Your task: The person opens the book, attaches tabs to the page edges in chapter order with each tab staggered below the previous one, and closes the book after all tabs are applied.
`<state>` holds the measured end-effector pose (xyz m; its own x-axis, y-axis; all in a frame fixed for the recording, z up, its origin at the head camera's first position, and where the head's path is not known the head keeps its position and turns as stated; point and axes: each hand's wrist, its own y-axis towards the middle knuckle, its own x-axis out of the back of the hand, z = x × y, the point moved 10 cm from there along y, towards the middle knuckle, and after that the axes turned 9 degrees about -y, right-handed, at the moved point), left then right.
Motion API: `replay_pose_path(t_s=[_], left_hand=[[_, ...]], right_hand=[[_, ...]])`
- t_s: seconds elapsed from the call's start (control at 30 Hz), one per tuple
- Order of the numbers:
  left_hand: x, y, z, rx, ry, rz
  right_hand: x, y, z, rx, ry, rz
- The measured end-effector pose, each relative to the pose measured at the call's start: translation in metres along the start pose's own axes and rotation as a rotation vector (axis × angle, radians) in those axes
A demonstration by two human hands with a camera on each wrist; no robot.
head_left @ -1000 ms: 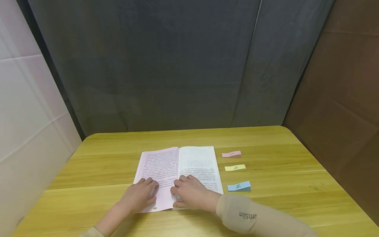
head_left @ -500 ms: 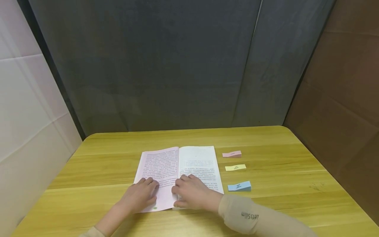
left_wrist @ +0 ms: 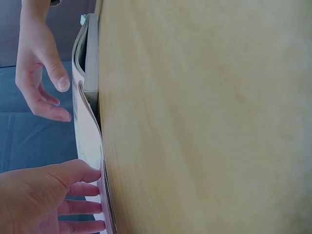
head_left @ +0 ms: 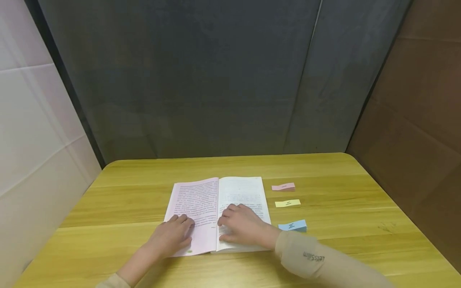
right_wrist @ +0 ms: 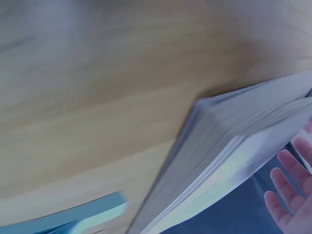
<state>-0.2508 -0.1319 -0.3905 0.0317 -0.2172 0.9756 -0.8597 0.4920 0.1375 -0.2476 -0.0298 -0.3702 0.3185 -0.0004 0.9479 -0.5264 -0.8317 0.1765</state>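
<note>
An open book (head_left: 240, 187) lies on the table, its left page pinkish and its right page white, both printed. My left hand (head_left: 170, 237) rests on the lower left page, with thumb and fingertips on the paper near its edge in the left wrist view. Over the lower right page is my right hand (head_left: 245, 226). In the left wrist view, a gap shows between that right hand (left_wrist: 36, 73) and the page. Its fingers (right_wrist: 287, 190) are loosely spread and hold nothing in the right wrist view. The book's thick page block (right_wrist: 204, 131) shows from the side there.
Right of the book, three small paper strip pads lie in a column: pink (head_left: 283, 187), yellow (head_left: 287, 203) and blue (head_left: 293, 225), each with dark marks. The blue one is nearest my right forearm. A dark curtain (head_left: 216, 80) hangs behind the wooden table (head_left: 119, 200).
My right hand has lifted from the book's centre fold and moved right and slightly away from me over the right page. The left hand stays in place on the left page.
</note>
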Motion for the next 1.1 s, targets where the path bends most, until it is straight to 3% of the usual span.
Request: replay_pose_path(t_s=[0.9,1.1], left_hand=[[-0.001,-0.002,-0.001,-0.011,0.025,-0.043],[0.001,-0.003,-0.002,-0.022,0.032,-0.046]], right_hand=[[-0.003,-0.063,-0.083,-0.217,0.086,-0.104],[0.001,-0.077,-0.100,-0.245,0.062,-0.139]])
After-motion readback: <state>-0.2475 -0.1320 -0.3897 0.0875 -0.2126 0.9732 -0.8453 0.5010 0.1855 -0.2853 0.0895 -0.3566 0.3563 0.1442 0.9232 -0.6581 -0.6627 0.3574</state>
